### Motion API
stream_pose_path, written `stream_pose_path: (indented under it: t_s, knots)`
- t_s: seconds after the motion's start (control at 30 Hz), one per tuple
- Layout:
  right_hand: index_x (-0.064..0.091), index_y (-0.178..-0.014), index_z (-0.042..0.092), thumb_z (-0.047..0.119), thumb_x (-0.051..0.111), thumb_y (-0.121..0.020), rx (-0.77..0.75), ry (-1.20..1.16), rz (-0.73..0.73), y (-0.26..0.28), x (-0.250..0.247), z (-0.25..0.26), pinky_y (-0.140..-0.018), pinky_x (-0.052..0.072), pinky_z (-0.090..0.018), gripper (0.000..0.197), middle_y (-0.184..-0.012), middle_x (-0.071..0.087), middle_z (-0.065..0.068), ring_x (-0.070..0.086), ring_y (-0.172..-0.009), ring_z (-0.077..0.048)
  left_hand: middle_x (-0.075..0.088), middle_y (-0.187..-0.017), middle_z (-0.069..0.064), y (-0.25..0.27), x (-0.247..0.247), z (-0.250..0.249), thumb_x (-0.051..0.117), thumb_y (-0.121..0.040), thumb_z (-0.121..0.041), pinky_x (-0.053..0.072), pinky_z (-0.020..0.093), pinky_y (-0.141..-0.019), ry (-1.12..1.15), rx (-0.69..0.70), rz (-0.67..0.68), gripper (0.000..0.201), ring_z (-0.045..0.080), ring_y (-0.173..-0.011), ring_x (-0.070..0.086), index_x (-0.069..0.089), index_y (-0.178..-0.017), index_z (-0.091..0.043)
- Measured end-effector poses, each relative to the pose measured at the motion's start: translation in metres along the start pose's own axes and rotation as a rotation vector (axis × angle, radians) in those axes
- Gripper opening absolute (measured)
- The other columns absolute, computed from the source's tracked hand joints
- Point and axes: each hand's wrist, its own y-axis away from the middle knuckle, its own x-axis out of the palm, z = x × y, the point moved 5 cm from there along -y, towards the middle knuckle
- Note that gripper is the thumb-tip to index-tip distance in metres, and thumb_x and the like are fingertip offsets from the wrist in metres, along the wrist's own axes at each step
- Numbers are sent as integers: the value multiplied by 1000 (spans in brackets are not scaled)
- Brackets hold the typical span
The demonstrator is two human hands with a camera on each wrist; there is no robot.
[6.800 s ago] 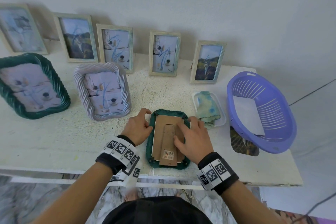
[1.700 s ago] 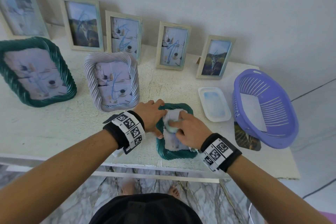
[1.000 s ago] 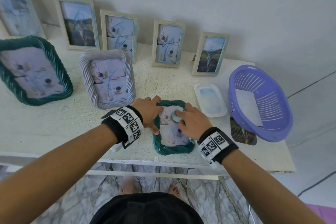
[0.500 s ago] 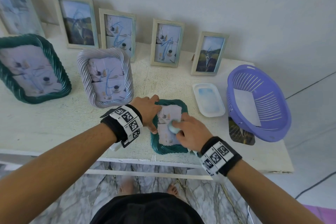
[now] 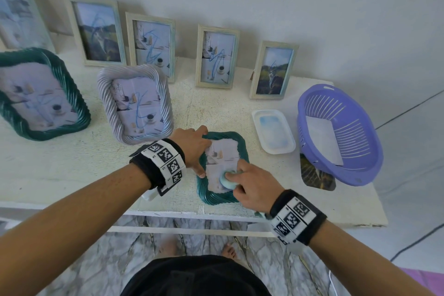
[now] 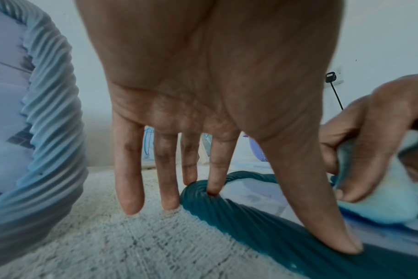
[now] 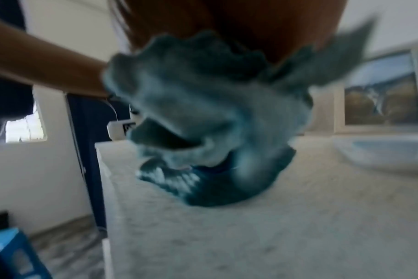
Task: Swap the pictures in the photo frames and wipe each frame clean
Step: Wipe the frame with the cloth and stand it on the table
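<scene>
A small teal rope-edged photo frame (image 5: 242, 145) lies face up near the table's front edge, with a pale picture behind its glass. My left hand (image 5: 193, 149) lies flat with straight fingers pressing on the frame's left rim (image 6: 239, 213). My right hand (image 5: 249, 182) grips a bunched light-blue cloth (image 5: 227, 180) and presses it on the lower part of the glass. In the right wrist view the cloth (image 7: 208, 113) is blurred and hides my fingers.
A white tray (image 5: 274, 131) and a purple basket (image 5: 341, 132) holding a paper sheet stand to the right, with a loose photo (image 5: 317, 174) under the basket's edge. A grey rope frame (image 5: 135, 103), a large teal frame (image 5: 40, 94) and several upright frames (image 5: 216, 56) stand behind.
The frame, face down 6.8 s ago, now lies face up. The cloth left the white tray for my right hand, which has rubbed it from the upper glass toward the lower part.
</scene>
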Motion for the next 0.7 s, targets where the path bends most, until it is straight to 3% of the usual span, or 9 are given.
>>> stream_pose_path:
  t_s: [0.13, 0.27, 0.33, 0.47, 0.6, 0.7]
  knots:
    - [57, -129, 28, 28, 46, -96, 34, 67, -23, -15, -15, -18, -63, 37, -28, 35, -92, 36, 0, 43, -79, -16, 33, -142, 2, 0, -1, -1, 70, -66, -72, 41, 32, -71, -9, 0, -2, 87, 24, -108, 56, 47, -133, -23]
    - [57, -127, 20, 25, 47, -94, 135, 71, -83, -29, -19, -27, -65, 43, -32, 35, -98, 41, -5, 41, -77, -18, 34, -140, 3, 0, 0, -1, 69, -66, -73, 44, 34, -71, 2, -8, 0, 86, 25, -107, 56, 48, -131, -22]
    - [57, -126, 18, 24, 48, -92, 98, 38, -65, -20, -11, -15, -64, 39, -30, 36, -99, 42, -4, 41, -76, -18, 35, -140, 3, -1, 0, -2, 70, -65, -73, 43, 33, -69, -3, -10, 2, 85, 25, -105, 56, 49, -129, -22]
    - [59, -128, 28, 25, 48, -91, -21, -13, 5, 6, 0, -1, -65, 36, -27, 39, -98, 43, -1, 40, -78, -13, 35, -138, 2, -1, -1, -2, 69, -65, -73, 44, 33, -71, -17, -10, 6, 85, 24, -104, 57, 49, -130, -22]
    - [59, -127, 33, 26, 46, -93, 18, 62, -21, -9, -15, -17, -63, 36, -29, 37, -92, 35, 1, 42, -79, -17, 35, -138, 3, -1, -1, -2, 69, -66, -72, 44, 34, -72, -2, -4, -1, 86, 24, -106, 56, 48, -131, -21]
    - [61, -124, 29, 25, 46, -91, 72, 49, -71, -19, -17, -16, -63, 33, -29, 36, -93, 32, 2, 43, -79, -20, 34, -140, 3, 0, -1, -2, 70, -66, -72, 45, 35, -75, 11, -6, 0, 86, 25, -108, 55, 48, -132, -21]
